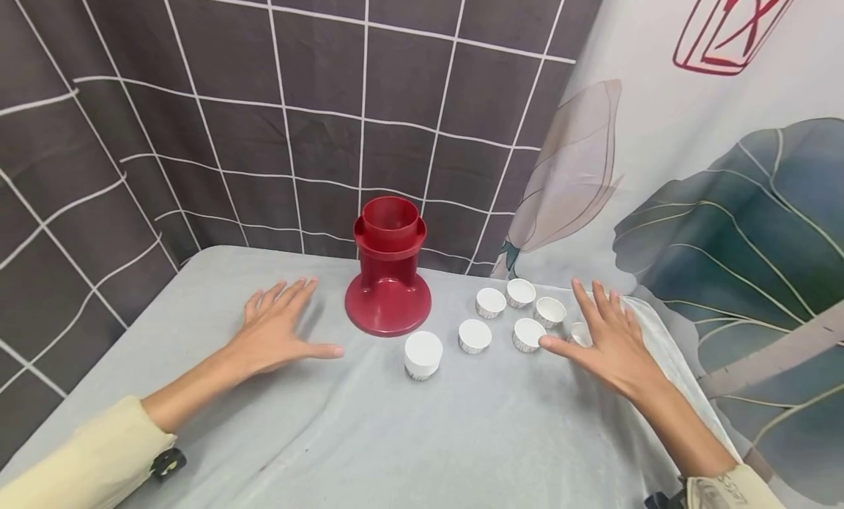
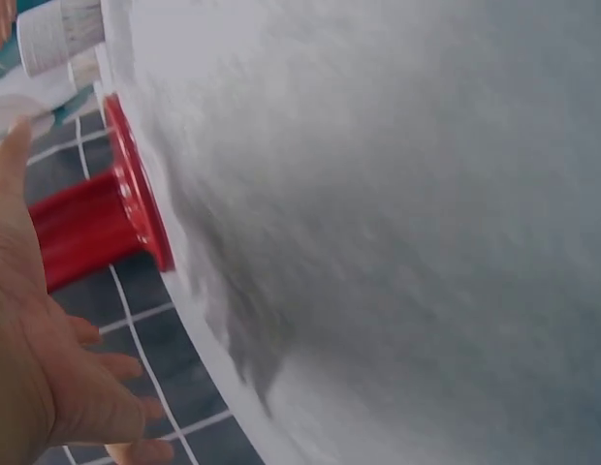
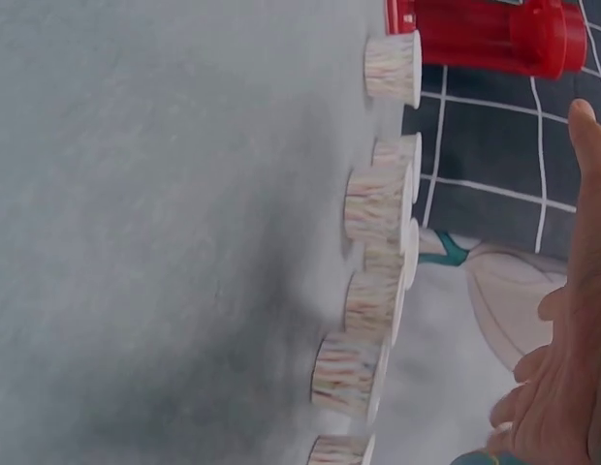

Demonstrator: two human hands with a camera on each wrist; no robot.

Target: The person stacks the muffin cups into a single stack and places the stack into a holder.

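A red stand (image 1: 389,304) with a round base and a cup-shaped top is upright near the back of the table. Several small white paper cups (image 1: 475,336) with streaked sides are spread to its right. In front of the stand is a taller white cup (image 1: 423,354), its lower side patterned. My left hand (image 1: 277,338) hovers left of the stand, fingers spread and thumb pointing toward it, holding nothing. Over the rightmost cups is my right hand (image 1: 613,344), also spread and holding nothing; it partly hides one cup (image 1: 580,335).
A grey cloth (image 1: 369,436) with slight wrinkles covers the table. Behind it hangs a dark curtain (image 1: 316,143) with white grid lines; a white curtain (image 1: 580,253) with plant prints hangs at the right.
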